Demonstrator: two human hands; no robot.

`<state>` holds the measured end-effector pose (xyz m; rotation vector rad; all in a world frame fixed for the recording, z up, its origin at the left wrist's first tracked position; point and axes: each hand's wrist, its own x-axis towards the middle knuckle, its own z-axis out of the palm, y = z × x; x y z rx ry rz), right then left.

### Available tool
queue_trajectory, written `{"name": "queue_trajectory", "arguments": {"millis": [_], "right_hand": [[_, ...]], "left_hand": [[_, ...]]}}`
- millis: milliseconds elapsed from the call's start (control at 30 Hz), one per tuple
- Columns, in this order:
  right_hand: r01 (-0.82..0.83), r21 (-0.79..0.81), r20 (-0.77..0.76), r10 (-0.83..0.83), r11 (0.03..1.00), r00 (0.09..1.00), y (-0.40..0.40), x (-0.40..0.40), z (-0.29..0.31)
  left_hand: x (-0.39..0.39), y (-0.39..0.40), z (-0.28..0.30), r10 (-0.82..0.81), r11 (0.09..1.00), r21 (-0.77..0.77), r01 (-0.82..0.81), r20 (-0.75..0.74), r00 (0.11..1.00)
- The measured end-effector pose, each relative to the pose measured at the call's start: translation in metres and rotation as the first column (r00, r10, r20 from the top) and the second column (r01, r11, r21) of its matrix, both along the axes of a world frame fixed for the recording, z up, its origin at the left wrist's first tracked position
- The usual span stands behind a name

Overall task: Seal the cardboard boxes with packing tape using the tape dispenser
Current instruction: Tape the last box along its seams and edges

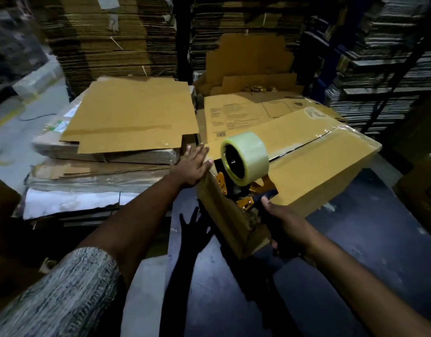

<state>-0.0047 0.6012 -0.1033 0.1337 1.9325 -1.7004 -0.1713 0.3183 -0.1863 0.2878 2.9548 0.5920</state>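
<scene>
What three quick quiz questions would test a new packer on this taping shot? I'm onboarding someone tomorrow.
1. True or false: the right hand grips the tape dispenser.
2. Where does the left hand rest? A) on the tape roll B) flat at the cardboard box near corner C) on the flattened cardboard sheets
3. Fill in: the top seam of the box runs under the ____ roll.

Key: 1 true; 2 B; 3 tape.
</scene>
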Motion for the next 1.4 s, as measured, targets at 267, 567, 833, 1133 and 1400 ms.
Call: {"name": "queue_trajectory", "arguments": {"millis": [267, 567, 833, 1133, 1400], "right_hand": [[-0.104, 0.182, -0.083, 0.121, 0.978, 0.989, 0.029, 0.033, 0.008], [-0.003, 0.186, -0.010, 0.005, 0.983, 1.000, 0.069, 0.079, -0.011], [0.047, 0.151, -0.043, -0.041, 0.987, 0.998, 0.083, 0.095, -0.026], [0.031, 0.137, -0.015, -0.030, 0.990, 0.999, 0.089, 0.093, -0.028], [0.049, 0.055, -0.024, -0.048, 0.997, 0.999, 0.091, 0.083, -0.040]], "left_hand": [[-0.016, -0.012, -0.015, -0.062, 0.997, -0.052, 0.061, -0.027, 0.998], [-0.015, -0.002, -0.019, 0.009, 1.000, 0.026, -0.008, -0.057, 0.998], [-0.010, 0.010, -0.029, 0.138, 0.986, 0.115, -0.123, -0.127, 0.982], [0.012, 0.077, -0.037, 0.561, 0.487, 0.787, -0.379, 0.051, 0.826], [-0.009, 0.080, -0.048, 0.537, 0.459, 0.825, -0.330, 0.038, 0.843]]}}
